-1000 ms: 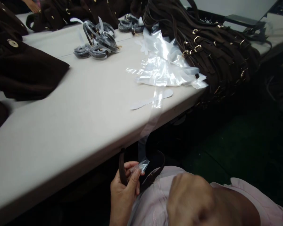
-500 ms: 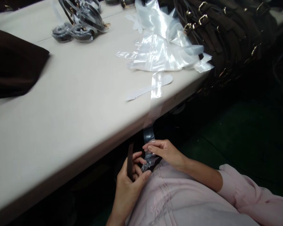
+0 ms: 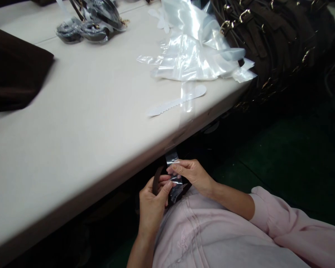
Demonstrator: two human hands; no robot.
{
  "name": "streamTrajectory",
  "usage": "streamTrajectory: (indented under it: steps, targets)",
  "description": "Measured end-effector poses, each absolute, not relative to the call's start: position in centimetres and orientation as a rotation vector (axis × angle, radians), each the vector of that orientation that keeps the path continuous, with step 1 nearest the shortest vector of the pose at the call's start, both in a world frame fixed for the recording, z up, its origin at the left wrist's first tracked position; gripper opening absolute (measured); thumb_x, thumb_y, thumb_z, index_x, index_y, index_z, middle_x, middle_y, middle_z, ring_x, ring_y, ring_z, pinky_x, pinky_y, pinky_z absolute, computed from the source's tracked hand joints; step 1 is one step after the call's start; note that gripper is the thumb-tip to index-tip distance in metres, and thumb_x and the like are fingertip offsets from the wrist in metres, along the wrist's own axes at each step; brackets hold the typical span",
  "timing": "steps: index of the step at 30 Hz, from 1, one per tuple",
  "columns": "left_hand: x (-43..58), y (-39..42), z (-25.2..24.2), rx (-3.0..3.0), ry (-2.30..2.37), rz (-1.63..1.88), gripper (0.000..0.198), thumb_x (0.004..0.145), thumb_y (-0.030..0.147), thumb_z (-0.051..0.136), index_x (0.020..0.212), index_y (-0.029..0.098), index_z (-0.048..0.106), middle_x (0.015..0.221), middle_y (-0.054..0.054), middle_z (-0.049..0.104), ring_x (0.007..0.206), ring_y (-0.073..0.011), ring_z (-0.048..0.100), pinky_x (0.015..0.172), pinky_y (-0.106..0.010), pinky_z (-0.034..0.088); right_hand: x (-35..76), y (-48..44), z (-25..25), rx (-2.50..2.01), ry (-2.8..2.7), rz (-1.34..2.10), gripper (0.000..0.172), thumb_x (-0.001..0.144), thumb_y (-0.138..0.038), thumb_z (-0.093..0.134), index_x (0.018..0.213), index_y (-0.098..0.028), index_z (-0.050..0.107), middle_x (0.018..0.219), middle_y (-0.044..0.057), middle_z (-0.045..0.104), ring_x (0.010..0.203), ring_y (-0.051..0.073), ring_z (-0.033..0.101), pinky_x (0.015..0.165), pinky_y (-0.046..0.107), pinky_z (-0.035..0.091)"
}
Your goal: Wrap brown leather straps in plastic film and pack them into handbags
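Note:
Below the table edge, over my lap, my left hand (image 3: 152, 203) is closed around a dark brown strap (image 3: 157, 178) and the lower end of a long clear plastic sleeve (image 3: 175, 178). My right hand (image 3: 194, 175) pinches the same sleeve a little higher up. The sleeve runs up from my hands over the edge of the white table (image 3: 80, 123) towards a heap of clear plastic sleeves (image 3: 195, 56). A white scalloped paper strip (image 3: 174, 102) lies on the table beside it.
A pile of dark brown straps with gold buckles (image 3: 268, 33) fills the far right. Coiled straps wrapped in plastic (image 3: 92, 22) lie at the back. A dark brown garment (image 3: 13, 70) sits at the left. The dark floor (image 3: 281, 149) lies right of the table.
My right hand has come in from the near foreground and taken hold of the plastic sleeve above my left hand. The view has tilted down and both hands have risen slightly.

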State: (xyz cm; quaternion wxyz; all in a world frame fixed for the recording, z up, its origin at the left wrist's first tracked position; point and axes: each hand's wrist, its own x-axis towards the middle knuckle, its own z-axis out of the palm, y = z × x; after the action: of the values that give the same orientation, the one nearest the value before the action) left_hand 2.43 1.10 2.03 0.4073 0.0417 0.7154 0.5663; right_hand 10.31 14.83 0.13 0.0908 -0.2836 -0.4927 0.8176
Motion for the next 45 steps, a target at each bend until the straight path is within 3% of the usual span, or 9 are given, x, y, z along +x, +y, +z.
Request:
streamTrajectory:
  steps: [4,10,14,17,21,30,34,40,45]
  targets:
    - [2.4,1.2,1.9,-0.040,1.830,1.589,0.039,0.068,0.037,0.083,0.092,0.012,0.067,0.067,-0.001,0.066,0.038,-0.0021,0.038,0.034,-0.012,0.027,11.3,14.9,-0.4,-0.793,-1.612,2.567,0.048,0.085,-0.059,0.066,0.106,-0.016,0.073,0.093,0.006,0.069,0.074,0.013,0.058,0.069,0.024,0.046]
    - [2.4,0.9,1.3,0.051,1.879,1.536,0.037,0.073,0.038,0.080,0.099,0.014,0.066,0.072,-0.001,0.068,0.041,-0.0034,0.042,0.036,-0.013,0.032,12.6,14.4,-0.7,-0.659,-1.655,2.716,0.040,0.082,-0.051,0.073,0.093,-0.013,0.076,0.094,0.007,0.068,0.085,0.017,0.060,0.075,0.025,0.047]
    - [2.3,0.6,1.5,0.135,1.891,1.507,0.040,0.076,0.040,0.077,0.106,0.016,0.064,0.079,-0.001,0.068,0.043,-0.0037,0.043,0.038,-0.015,0.035,12.5,14.5,-1.0,-0.739,-1.697,2.668,0.037,0.077,-0.048,0.077,0.082,-0.011,0.076,0.082,0.006,0.067,0.073,0.016,0.059,0.067,0.025,0.045]
    - [2.0,0.1,2.6,0.276,1.882,1.538,0.041,0.085,0.044,0.068,0.116,0.018,0.059,0.076,0.001,0.065,0.045,-0.0048,0.041,0.041,-0.016,0.035,12.6,14.8,-1.4,-0.879,-1.585,2.625,0.035,0.070,-0.044,0.084,0.070,-0.012,0.070,0.070,0.002,0.064,0.064,0.013,0.056,0.062,0.024,0.043]
    - [2.2,-1.1,4.7,0.386,1.867,1.467,0.043,0.098,0.048,0.045,0.128,0.019,0.052,0.054,0.005,0.053,0.041,-0.0068,0.034,0.040,-0.017,0.027,12.6,15.7,-1.8,-1.012,-1.295,2.594,0.037,0.068,-0.042,0.087,0.066,-0.012,0.065,0.063,-0.001,0.060,0.058,0.009,0.050,0.057,0.020,0.039]
    - [3.3,-2.6,2.7,0.661,1.724,1.211,0.043,0.100,0.044,0.041,0.131,0.018,0.056,0.057,0.003,0.056,0.046,-0.0089,0.044,0.048,-0.019,0.035,11.2,16.7,-1.9,-0.915,-0.303,2.863,0.031,0.070,-0.029,0.089,0.085,-0.014,0.066,0.108,0.009,0.069,0.091,0.014,0.064,0.075,0.021,0.051]
    - [2.9,-2.3,1.8,0.769,1.690,1.167,0.036,0.100,0.039,0.043,0.123,0.018,0.060,0.070,0.000,0.061,0.057,-0.0101,0.052,0.057,-0.020,0.042,10.3,16.4,-1.2,-0.704,-0.253,2.918,0.029,0.074,-0.029,0.086,0.088,-0.014,0.065,0.116,0.013,0.067,0.101,0.019,0.065,0.082,0.024,0.051]
    - [2.6,-2.0,1.9,0.835,1.714,1.221,0.029,0.100,0.034,0.044,0.114,0.019,0.064,0.075,0.000,0.063,0.065,-0.0115,0.056,0.063,-0.021,0.044,10.1,16.8,-0.7,-0.774,-0.327,2.974,0.034,0.069,-0.027,0.090,0.090,-0.015,0.067,0.112,0.010,0.068,0.103,0.024,0.066,0.084,0.030,0.054]
    - [2.2,-2.2,1.8,0.795,1.732,1.050,0.033,0.101,0.039,0.040,0.114,0.019,0.063,0.079,-0.002,0.064,0.070,-0.0145,0.057,0.068,-0.024,0.044,10.1,16.8,0.5,-0.794,-0.589,2.849,0.028,0.071,-0.031,0.088,0.082,-0.011,0.071,0.094,0.007,0.071,0.074,0.008,0.065,0.070,0.015,0.052]
